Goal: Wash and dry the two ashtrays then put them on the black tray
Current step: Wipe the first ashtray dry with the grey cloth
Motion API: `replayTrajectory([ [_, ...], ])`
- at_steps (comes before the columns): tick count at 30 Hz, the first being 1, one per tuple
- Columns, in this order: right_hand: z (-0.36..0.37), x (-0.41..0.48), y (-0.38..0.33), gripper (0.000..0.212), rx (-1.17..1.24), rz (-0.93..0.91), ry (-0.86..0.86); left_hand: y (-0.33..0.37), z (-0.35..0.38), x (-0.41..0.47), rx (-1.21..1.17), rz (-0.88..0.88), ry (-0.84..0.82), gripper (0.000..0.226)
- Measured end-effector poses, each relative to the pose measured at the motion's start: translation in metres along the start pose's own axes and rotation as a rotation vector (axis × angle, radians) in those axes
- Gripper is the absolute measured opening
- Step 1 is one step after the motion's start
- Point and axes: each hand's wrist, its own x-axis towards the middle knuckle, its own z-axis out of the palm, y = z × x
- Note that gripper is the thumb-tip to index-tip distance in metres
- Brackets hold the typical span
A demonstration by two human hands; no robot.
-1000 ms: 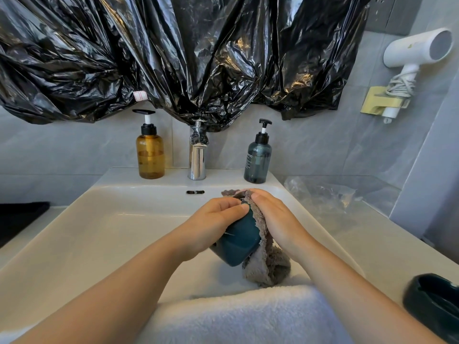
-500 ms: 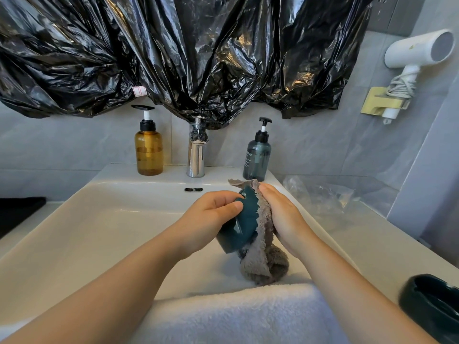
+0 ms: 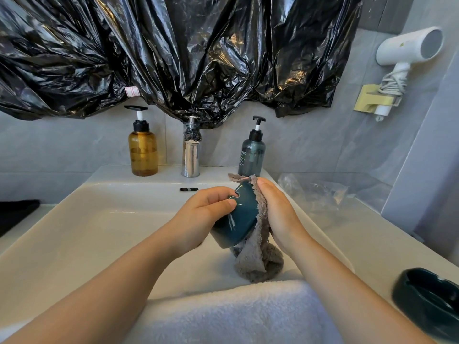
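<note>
Over the white sink (image 3: 104, 219), my left hand (image 3: 201, 214) grips a dark teal ashtray (image 3: 238, 219) tipped on its edge, its underside facing me. My right hand (image 3: 278, 214) holds a grey cloth (image 3: 258, 259) against the ashtray's far side, with the cloth's loose end hanging down. A second dark teal ashtray (image 3: 429, 299) sits on the counter at the lower right, partly cut off by the frame. A black tray (image 3: 15, 214) shows at the left edge.
A white towel (image 3: 236, 316) lies over the sink's front rim. Behind the basin stand an amber pump bottle (image 3: 142, 150), a chrome tap (image 3: 190, 155) and a dark green pump bottle (image 3: 252, 155). Clear plastic wrap (image 3: 315, 192) lies on the right counter. A hair dryer (image 3: 407, 48) hangs on the wall.
The ashtray has been turned up onto its edge between my hands. My right hand with the cloth has slid up and round its right side.
</note>
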Motion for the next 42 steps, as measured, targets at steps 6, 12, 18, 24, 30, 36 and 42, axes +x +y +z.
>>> replayTrajectory([
  [6, 0.010, -0.008, -0.001, 0.034, -0.134, -0.159, -0.093, 0.001, 0.002, -0.001, -0.050, -0.065, -0.019, 0.023],
  [12, 0.001, -0.001, 0.000, 0.046, -0.111, 0.014, -0.089, -0.005, -0.003, 0.001, 0.037, -0.027, 0.062, 0.021],
  [18, -0.012, -0.005, -0.001, 0.029, -0.273, -0.149, 0.070, -0.005, -0.006, 0.003, 0.100, -0.034, 0.136, 0.022],
  [24, -0.011, -0.012, -0.002, 0.014, -0.251, -0.346, 0.128, -0.005, -0.009, 0.005, 0.053, -0.070, 0.184, 0.021],
  [30, -0.001, -0.014, -0.005, 0.019, -0.387, -0.490, 0.041, -0.006, -0.003, 0.003, 0.130, -0.072, 0.113, 0.023],
  [36, -0.006, -0.007, -0.001, 0.034, -0.221, -0.099, -0.010, -0.008, -0.007, 0.004, 0.053, -0.058, 0.153, 0.023],
  [42, -0.009, -0.011, -0.004, 0.032, -0.237, -0.120, 0.030, -0.007, -0.013, 0.006, -0.106, -0.079, 0.224, 0.025],
])
